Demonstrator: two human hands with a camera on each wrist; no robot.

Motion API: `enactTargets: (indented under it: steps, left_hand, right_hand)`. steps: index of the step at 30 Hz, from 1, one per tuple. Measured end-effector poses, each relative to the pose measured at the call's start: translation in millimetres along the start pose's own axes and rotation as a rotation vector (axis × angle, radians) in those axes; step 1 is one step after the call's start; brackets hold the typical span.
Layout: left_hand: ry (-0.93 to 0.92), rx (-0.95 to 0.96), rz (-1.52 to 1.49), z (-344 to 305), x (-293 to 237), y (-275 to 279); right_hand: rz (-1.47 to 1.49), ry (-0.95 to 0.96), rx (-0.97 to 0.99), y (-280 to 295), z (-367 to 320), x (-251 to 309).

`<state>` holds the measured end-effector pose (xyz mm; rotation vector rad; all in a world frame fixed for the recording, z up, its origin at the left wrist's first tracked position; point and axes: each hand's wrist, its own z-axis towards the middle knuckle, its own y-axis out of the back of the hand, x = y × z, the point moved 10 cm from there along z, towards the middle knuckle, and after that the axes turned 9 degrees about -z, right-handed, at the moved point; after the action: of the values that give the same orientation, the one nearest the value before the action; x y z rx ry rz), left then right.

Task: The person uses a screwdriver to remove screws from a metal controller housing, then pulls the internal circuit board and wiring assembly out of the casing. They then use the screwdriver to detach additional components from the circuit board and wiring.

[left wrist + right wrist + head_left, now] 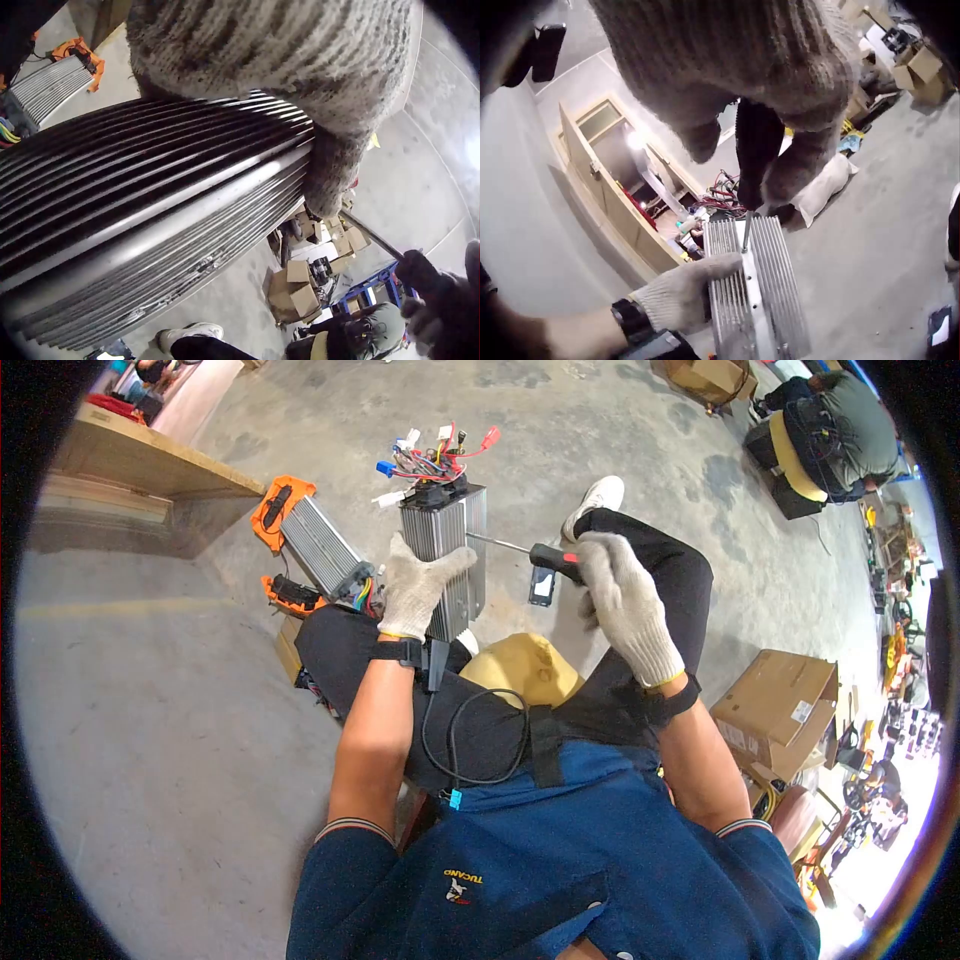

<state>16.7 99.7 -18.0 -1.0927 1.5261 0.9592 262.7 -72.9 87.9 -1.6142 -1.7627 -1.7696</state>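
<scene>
Finned housing (455,592) stood upright in front of the seated person, wires (435,465) bunched at its top. To its left lay a second finned unit (325,548). The left hand (415,590) wrapped its grip round the fins, a bracing hold that needed to be firm against twist. A fingertip's end lay just beside the flat strip (751,291), so a slip could have caught it; lower would have been safer. Rightward, the screwdriver (553,562) met the strip, best squared to its face and pressed before turning. The right hand (628,600) pinched its handle between thumb and fingers.
</scene>
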Motion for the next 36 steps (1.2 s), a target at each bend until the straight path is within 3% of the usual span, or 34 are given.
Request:
enactTargets:
  steps: [3,8,12,15,17,18,20,24,26,30,32,35,36]
  left_hand:
    - [0.019,-0.006,0.07,-2.1,-2.4,2.3]
    - [0.004,0.015,0.086,-2.8,-5.1,-0.8]
    - [0.01,0.015,0.108,-6.6,-14.3,-0.9]
    - [-0.009,0.005,0.151,-2.1,-7.8,2.4]
    - [0.016,0.006,0.176,-6.3,-18.4,1.5]
    - [0.042,0.004,0.201,-7.7,-20.3,1.8]
    - [0.041,0.007,0.201,-6.2,-16.4,2.4]
    - [0.024,0.025,0.117,-2.0,-8.9,-0.4]
    - [0.034,0.005,0.151,-3.3,-7.5,0.7]
    - [0.056,0.007,0.136,-5.3,-10.2,0.5]
    - [0.059,0.004,0.154,-5.7,-13.2,1.9]
    - [0.044,0.01,0.164,-4.2,-11.1,1.9]
    - [0.029,0.016,0.157,-4.1,-12.4,1.6]
  right_hand:
    - [-0.014,0.054,0.107,-10.6,6.1,-9.1]
    - [0.088,0.303,-0.06,-1.6,6.8,4.8]
    - [0.045,0.202,-0.036,-4.3,5.3,1.0]
    - [-0.019,0.323,-0.16,2.1,3.8,17.0]
    - [0.099,-0.117,0.051,-5.0,6.1,-2.0]
    - [0.099,-0.117,0.05,-5.9,9.2,-8.7]
    - [-0.003,0.154,-0.022,-2.5,14.9,-1.3]
    - [0.049,0.207,-0.051,-1.0,12.4,3.5]
    - [-0.015,0.419,-0.106,3.3,5.4,15.9]
    - [-0.023,0.409,-0.131,1.2,4.7,18.7]
    - [-0.022,0.159,-0.105,-0.8,6.2,10.6]
    - [0.03,0.1,0.065,-10.0,16.4,-13.6]
    - [0.023,0.139,0.015,-6.9,15.4,-8.6]
